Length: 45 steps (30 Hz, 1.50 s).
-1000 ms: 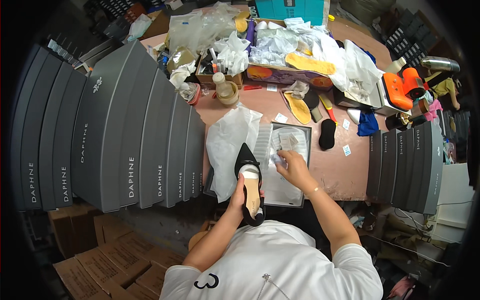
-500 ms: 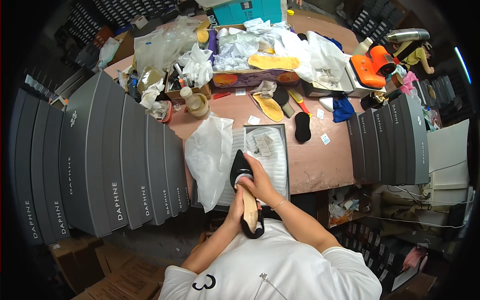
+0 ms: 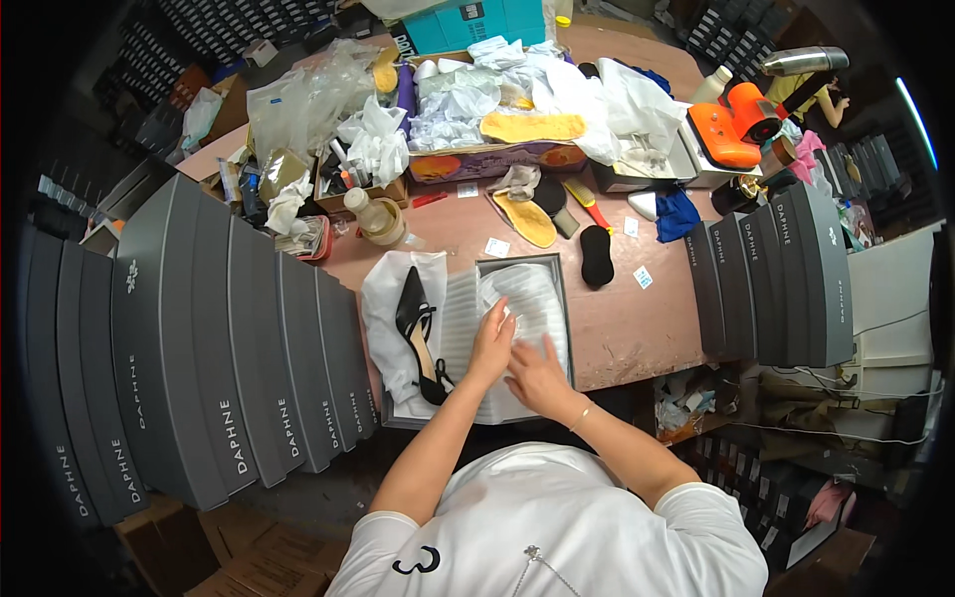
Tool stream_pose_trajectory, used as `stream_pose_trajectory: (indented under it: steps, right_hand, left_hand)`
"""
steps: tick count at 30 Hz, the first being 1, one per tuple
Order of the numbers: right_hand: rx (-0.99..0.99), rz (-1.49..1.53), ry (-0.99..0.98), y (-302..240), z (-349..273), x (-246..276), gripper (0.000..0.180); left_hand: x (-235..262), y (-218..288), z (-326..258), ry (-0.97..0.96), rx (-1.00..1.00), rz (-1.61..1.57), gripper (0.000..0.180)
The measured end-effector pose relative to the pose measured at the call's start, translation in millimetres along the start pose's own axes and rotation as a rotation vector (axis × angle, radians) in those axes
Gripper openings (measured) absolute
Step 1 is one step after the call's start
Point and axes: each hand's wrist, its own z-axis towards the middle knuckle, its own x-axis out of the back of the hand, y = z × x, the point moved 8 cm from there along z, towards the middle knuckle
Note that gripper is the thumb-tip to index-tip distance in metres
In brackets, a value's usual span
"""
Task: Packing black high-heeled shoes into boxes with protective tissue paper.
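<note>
A black pointed shoe [image 3: 422, 338] with a back strap and a beige insole lies on its side on white tissue paper [image 3: 379, 284], to the left of my hands. Beside it, white ribbed wrapping [image 3: 532, 284] fills an open grey shoe box [image 3: 560, 298]. My left hand [image 3: 491, 343] is over this wrapping, fingers drawn together; whatever they pinch is too small to make out. Close by on the right, my right hand [image 3: 537, 376] hovers with its fingers apart, slightly blurred, holding nothing visible.
Grey shoe boxes stand in rows at left [image 3: 189, 328] and right [image 3: 796, 279]. Behind lie a carton [image 3: 497, 164] of crumpled paper, a squat bottle [image 3: 376, 217], a yellow insole [image 3: 527, 219], a black brush-like pad [image 3: 597, 256] and an orange device [image 3: 731, 129].
The black shoe has left my hands and now lies on the tissue paper at left. Both hands have moved over the wrapping in the box. The small packets seen there earlier no longer show.
</note>
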Motion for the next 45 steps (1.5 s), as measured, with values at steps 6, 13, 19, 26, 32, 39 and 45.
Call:
stream_pose_trajectory:
  steps: [6,13,19,26,32,39,45]
  right_hand:
    - [-0.144,-0.04,0.245,69,-8,26,0.03]
    - [-0.159,0.529,0.484,83,-18,66,0.019]
    - [-0.119,0.247,0.471,73,-18,32,0.013]
    - [-0.554,1.312,0.56,133,-56,1,0.015]
    - [-0.463,1.207,0.598,115,-43,18,0.018]
    - [-0.268,1.282,0.515,42,-65,127,0.024]
    - [0.085,0.067,0.427,32,31,65,0.058]
  left_hand:
    - [-43,-47,-11,0.097,0.254,0.156,0.066]
    - [-34,-73,-35,0.1,0.459,-0.134,0.06]
    - [-41,-47,-44,0.082,0.22,0.088,0.06]
    - [-39,-61,-49,0.144,0.392,-0.088,0.062]
    - [-28,-20,-76,0.085,0.262,-0.32,0.056]
    - [-65,113,-83,-0.111,-0.623,0.612,0.047]
    - [-160,91,-129,-0.928,-0.648,0.5,0.024]
